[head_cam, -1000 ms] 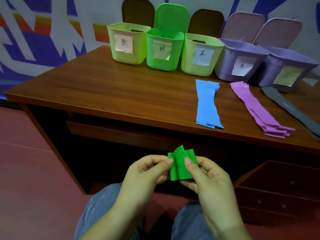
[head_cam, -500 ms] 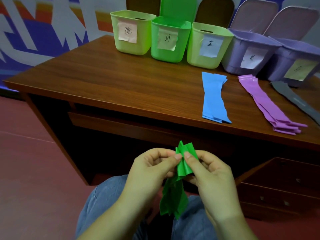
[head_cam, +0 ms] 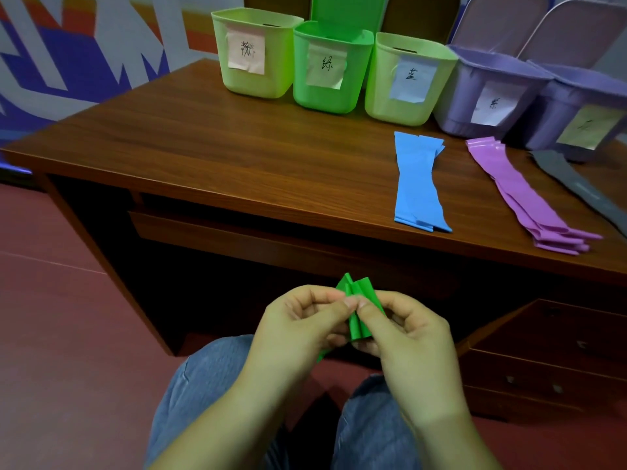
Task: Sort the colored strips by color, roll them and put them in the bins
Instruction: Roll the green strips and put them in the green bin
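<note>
The brown wooden desk (head_cam: 210,154) has a smooth, faintly glossy grained top. The green and lilac bins (head_cam: 329,67) look like smooth moulded plastic, each with a matt paper label (head_cam: 246,53). The flat blue strips (head_cam: 418,184) and purple strips (head_cam: 519,195) look thin, smooth and slightly shiny; the folded green strip (head_cam: 358,312) likewise. Blue denim cloth (head_cam: 196,391) covers the legs.

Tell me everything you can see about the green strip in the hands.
The green strip looks like thin, smooth, flexible sheet, gathered into upright folds. The left hand and right hand pinch it from either side above the lap, in front of the desk. A small green piece shows below the left hand; the rest is hidden.
</note>
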Tool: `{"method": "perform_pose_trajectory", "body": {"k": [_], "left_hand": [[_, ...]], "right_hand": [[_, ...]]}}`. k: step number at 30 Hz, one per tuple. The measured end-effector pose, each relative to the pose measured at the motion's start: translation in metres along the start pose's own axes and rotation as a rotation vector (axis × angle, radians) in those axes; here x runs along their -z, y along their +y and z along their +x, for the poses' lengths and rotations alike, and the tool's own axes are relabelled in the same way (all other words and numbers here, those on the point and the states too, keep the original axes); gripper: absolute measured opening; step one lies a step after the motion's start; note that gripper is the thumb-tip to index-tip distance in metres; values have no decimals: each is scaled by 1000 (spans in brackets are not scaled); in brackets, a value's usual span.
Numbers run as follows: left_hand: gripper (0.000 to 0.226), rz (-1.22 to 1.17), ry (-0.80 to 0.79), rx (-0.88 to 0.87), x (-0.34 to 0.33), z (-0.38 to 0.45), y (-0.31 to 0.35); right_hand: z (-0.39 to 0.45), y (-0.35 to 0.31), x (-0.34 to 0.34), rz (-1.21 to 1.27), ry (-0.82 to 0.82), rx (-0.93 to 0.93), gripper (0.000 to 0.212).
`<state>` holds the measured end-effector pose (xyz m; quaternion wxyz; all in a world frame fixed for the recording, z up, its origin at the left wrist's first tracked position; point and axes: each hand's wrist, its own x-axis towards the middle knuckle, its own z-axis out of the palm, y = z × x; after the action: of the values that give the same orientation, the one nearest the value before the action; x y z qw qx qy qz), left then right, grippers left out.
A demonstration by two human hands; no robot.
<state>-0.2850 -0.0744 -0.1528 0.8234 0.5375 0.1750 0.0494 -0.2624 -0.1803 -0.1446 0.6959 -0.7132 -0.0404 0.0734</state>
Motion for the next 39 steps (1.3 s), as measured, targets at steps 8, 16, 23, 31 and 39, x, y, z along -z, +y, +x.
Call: {"method": "perform_pose_trajectory", "body": {"k": [8, 16, 23, 31, 39], "left_hand": [[4, -18, 20, -4, 1, -1, 0], [1, -27, 3, 12, 5, -3, 3], [16, -78, -57, 142, 9, -4, 4], [10, -92, 8, 131, 10, -5, 8], [3, -60, 21, 107, 9, -5, 7]], "right_hand": [[-3, -3, -1, 101, -27, -111, 37], [-7, -4, -2, 68, -68, -82, 36], [-4, -4, 0, 191, -41, -260, 20], [-3, -4, 5, 91, 32, -146, 16], [-11, -11, 1, 20, -13, -27, 21]]}}
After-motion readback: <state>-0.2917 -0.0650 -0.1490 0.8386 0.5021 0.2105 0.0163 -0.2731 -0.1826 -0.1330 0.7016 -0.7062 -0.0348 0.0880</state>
